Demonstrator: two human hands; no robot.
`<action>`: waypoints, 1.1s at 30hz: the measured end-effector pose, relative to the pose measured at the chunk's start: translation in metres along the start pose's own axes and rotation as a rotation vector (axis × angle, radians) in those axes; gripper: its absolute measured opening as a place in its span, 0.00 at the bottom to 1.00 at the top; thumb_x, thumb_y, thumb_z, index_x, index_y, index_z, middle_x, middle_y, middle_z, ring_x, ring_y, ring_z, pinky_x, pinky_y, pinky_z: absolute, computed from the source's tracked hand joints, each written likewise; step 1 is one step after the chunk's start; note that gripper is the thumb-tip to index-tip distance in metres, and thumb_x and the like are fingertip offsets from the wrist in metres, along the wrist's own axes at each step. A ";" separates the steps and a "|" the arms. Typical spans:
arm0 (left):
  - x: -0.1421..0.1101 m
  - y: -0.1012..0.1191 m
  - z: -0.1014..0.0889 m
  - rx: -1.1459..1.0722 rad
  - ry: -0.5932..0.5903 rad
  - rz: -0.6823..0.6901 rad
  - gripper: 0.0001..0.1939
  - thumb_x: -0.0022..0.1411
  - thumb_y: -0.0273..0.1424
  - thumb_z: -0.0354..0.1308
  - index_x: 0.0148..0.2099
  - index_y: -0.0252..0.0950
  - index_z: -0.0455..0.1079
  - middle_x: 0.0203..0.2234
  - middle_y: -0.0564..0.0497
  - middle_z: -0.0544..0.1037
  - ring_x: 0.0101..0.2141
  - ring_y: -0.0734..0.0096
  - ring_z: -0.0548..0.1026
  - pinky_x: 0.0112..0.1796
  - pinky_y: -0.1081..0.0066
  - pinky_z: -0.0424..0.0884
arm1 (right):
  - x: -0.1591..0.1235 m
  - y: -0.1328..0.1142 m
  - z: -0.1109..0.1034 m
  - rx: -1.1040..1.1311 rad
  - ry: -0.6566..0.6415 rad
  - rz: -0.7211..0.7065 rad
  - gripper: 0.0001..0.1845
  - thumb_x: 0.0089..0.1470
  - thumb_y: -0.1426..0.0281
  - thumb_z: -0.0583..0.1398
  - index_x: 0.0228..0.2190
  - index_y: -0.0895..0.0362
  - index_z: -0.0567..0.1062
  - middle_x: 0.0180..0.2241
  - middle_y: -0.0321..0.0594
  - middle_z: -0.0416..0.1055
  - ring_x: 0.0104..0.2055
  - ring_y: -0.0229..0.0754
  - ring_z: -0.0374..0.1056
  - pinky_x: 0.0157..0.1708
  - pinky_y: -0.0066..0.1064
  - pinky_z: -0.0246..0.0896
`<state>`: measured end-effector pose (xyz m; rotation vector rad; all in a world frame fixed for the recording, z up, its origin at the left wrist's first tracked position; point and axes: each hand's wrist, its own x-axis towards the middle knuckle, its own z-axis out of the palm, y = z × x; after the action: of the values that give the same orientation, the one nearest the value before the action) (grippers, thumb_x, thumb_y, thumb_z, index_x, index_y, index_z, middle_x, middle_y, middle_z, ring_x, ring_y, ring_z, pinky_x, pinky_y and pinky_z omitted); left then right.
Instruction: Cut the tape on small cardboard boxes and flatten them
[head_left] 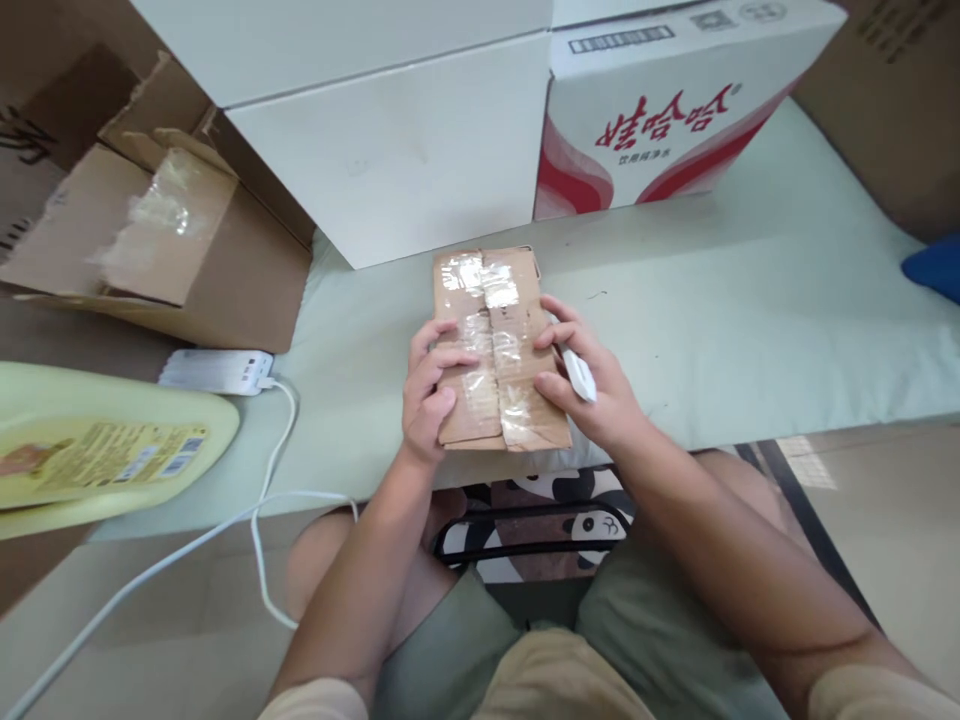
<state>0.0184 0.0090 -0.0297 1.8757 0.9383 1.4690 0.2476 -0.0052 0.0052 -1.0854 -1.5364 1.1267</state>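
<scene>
A small brown cardboard box (470, 410) lies on the pale green cloth in front of me, with clear tape over its top and a seam running down the middle. My left hand (431, 390) grips its left side, fingers curled over the top. On the right side, my right hand (589, 375) holds the box with thumb and fingers on its edge. Tucked in that same hand is a slim white tool (580, 378), shaped like a box cutter handle; no blade shows. Its far end is hidden by the fingers.
White cartons, one with red lettering (664, 125), stand behind the box. To the left are an open cardboard carton (247, 260), a white power bank (217, 371) with a cable (274, 455), and a yellow bottle (112, 450). A blue object (934, 268) sits far right.
</scene>
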 end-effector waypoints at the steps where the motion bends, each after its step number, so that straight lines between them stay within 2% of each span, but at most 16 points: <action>1: 0.000 -0.001 -0.001 -0.005 0.017 -0.001 0.18 0.68 0.49 0.55 0.48 0.46 0.79 0.61 0.49 0.71 0.62 0.49 0.70 0.67 0.49 0.64 | 0.001 0.000 0.000 -0.003 -0.004 -0.014 0.16 0.55 0.57 0.66 0.43 0.50 0.71 0.73 0.46 0.55 0.74 0.57 0.56 0.68 0.56 0.59; 4: 0.001 -0.005 0.001 -0.024 0.058 -0.036 0.20 0.64 0.53 0.57 0.45 0.45 0.79 0.60 0.48 0.71 0.63 0.45 0.68 0.68 0.46 0.61 | 0.002 0.001 -0.001 -0.015 0.002 -0.060 0.13 0.55 0.61 0.64 0.41 0.51 0.72 0.72 0.47 0.57 0.77 0.55 0.50 0.71 0.56 0.54; 7: 0.000 -0.005 0.008 -0.094 0.082 -0.099 0.21 0.61 0.55 0.60 0.42 0.44 0.78 0.62 0.48 0.69 0.68 0.42 0.63 0.71 0.44 0.56 | 0.001 0.001 -0.005 -0.006 -0.003 -0.069 0.10 0.55 0.65 0.63 0.40 0.51 0.72 0.72 0.49 0.58 0.77 0.54 0.50 0.70 0.56 0.55; 12: -0.008 0.002 0.032 -0.235 0.125 -0.209 0.21 0.56 0.55 0.64 0.41 0.44 0.75 0.68 0.53 0.64 0.73 0.41 0.53 0.72 0.45 0.53 | -0.003 0.000 -0.017 -0.054 0.017 -0.073 0.12 0.50 0.72 0.61 0.39 0.52 0.72 0.71 0.49 0.61 0.76 0.54 0.52 0.72 0.57 0.50; 15: -0.013 0.012 0.048 -0.247 0.090 -0.239 0.21 0.57 0.55 0.63 0.41 0.45 0.75 0.69 0.55 0.63 0.74 0.43 0.52 0.72 0.46 0.55 | -0.006 -0.004 -0.029 -0.119 0.042 -0.054 0.14 0.48 0.75 0.61 0.40 0.51 0.72 0.71 0.46 0.61 0.76 0.51 0.52 0.73 0.56 0.48; 19: -0.022 0.026 0.068 -0.226 0.073 -0.287 0.19 0.61 0.54 0.59 0.40 0.45 0.73 0.71 0.58 0.61 0.74 0.48 0.54 0.70 0.48 0.60 | -0.011 -0.009 -0.045 -0.223 0.041 -0.028 0.12 0.52 0.73 0.61 0.40 0.51 0.72 0.71 0.42 0.61 0.76 0.51 0.52 0.73 0.56 0.48; 23: -0.029 0.033 0.081 -0.204 0.088 -0.326 0.16 0.64 0.49 0.55 0.39 0.43 0.70 0.73 0.60 0.58 0.75 0.50 0.52 0.69 0.49 0.63 | -0.012 -0.008 -0.058 -0.277 -0.029 -0.047 0.09 0.56 0.72 0.62 0.41 0.51 0.73 0.71 0.41 0.60 0.76 0.52 0.54 0.74 0.57 0.48; 30: -0.025 0.036 0.085 -0.139 0.198 -0.307 0.14 0.61 0.46 0.57 0.32 0.42 0.69 0.69 0.58 0.66 0.73 0.49 0.59 0.68 0.43 0.65 | -0.014 -0.005 -0.060 -0.326 -0.026 -0.075 0.07 0.61 0.66 0.61 0.42 0.49 0.74 0.71 0.38 0.60 0.76 0.53 0.53 0.73 0.58 0.49; 33: -0.025 0.038 0.085 -0.152 0.177 -0.311 0.17 0.63 0.48 0.57 0.32 0.41 0.68 0.70 0.58 0.65 0.73 0.50 0.58 0.69 0.46 0.63 | -0.013 -0.004 -0.058 -0.355 -0.024 -0.078 0.07 0.63 0.64 0.60 0.42 0.49 0.74 0.71 0.38 0.61 0.76 0.53 0.52 0.73 0.58 0.49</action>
<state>0.1036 -0.0351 -0.0336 1.4354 1.1112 1.4840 0.3062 -0.0092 0.0168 -1.2348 -1.8278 0.8338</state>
